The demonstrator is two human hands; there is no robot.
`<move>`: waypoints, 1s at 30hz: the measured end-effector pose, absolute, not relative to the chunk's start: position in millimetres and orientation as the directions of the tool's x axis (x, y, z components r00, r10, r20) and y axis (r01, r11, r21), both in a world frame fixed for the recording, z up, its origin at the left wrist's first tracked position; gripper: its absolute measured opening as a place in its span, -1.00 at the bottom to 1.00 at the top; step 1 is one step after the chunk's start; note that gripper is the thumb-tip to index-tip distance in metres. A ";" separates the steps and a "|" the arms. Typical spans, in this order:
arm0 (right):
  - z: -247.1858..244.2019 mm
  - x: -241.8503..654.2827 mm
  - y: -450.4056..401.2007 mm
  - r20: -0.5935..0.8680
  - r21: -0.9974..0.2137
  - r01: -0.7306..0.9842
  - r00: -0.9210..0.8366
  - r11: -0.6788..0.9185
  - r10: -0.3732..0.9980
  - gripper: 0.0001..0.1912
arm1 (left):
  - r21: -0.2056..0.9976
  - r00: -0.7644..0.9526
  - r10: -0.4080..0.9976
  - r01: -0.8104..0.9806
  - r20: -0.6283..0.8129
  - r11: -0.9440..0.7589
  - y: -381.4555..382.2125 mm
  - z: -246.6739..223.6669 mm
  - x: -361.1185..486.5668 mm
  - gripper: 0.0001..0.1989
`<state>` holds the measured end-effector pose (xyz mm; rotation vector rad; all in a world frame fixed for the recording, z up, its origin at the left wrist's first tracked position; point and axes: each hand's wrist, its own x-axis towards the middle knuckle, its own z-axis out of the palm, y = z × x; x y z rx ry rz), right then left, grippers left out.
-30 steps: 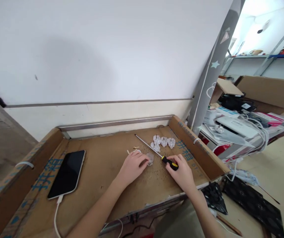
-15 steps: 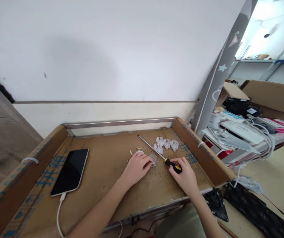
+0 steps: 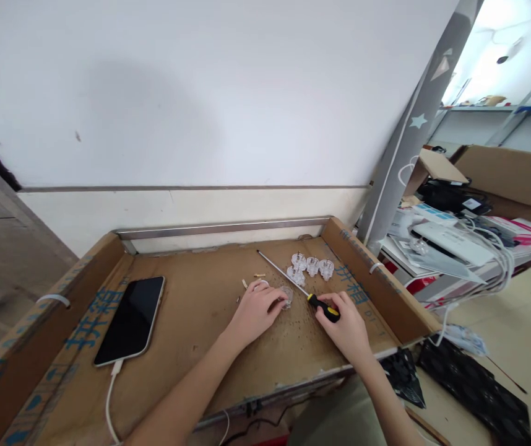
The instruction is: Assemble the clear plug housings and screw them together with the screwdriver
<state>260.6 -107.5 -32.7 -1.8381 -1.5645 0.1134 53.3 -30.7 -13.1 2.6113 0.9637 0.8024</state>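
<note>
My right hand (image 3: pixel 343 322) is closed round the black and yellow handle of a screwdriver (image 3: pixel 317 301), whose long shaft points away to the upper left. At the cardboard surface, my left hand (image 3: pixel 257 308) pinches a clear plastic plug piece (image 3: pixel 287 296) between thumb and fingers. Beyond the screwdriver, several clear plugs with metal pins (image 3: pixel 312 266) sit in a cluster. Small brass-coloured parts (image 3: pixel 259 275) lie just past my left hand, and a white piece there is partly hidden by its fingers.
A phone (image 3: pixel 130 321) with a white cable lies at the left of the cardboard tray (image 3: pixel 186 279). The tray's raised sides (image 3: pixel 381 288) bound the work area. To the right stand boxes and cables (image 3: pixel 455 241); a wall rises behind.
The view has shifted very slightly. Both hands keep almost the same positions and holds, and the plugs and phone stay in place.
</note>
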 end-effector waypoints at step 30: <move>-8.4 215.3 -82.7 0.370 -0.209 0.956 -0.116 0.205 0.922 -0.87 | 0.424 0.625 0.681 0.537 0.381 -0.730 -30.9 -14.4 50.7 -0.85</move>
